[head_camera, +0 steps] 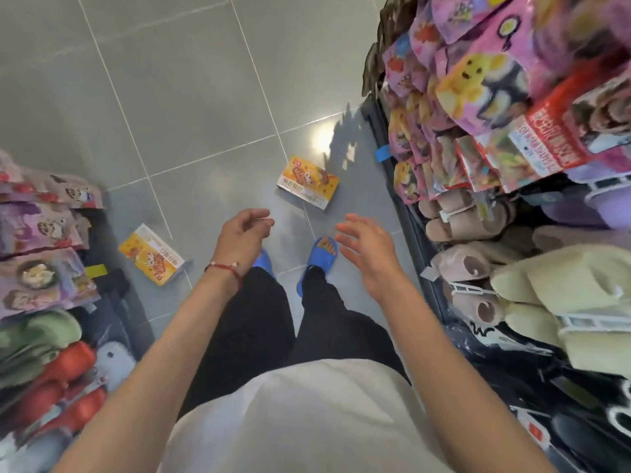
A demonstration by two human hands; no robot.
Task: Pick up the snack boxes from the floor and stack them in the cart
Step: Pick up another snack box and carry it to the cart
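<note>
Two yellow-and-orange snack boxes lie flat on the grey tiled floor. One snack box [308, 182] is ahead of my feet, slightly right. The other snack box [152, 255] lies to the left, beside the left shelf. My left hand [243, 233], with a red string bracelet on its wrist, hovers above my left foot with loosely curled fingers and holds nothing. My right hand [366, 245] is spread with relaxed fingers above my right foot, holding nothing. Neither hand touches a box. No cart is in view.
Shelves flank the narrow aisle. The right shelf [415, 233] carries pink snack bags [478, 80] and plush slippers [471, 264]. The left shelf holds purple bags [41, 227] and plush items [37, 339]. My blue sandals [317, 261] stand on open floor [191, 97].
</note>
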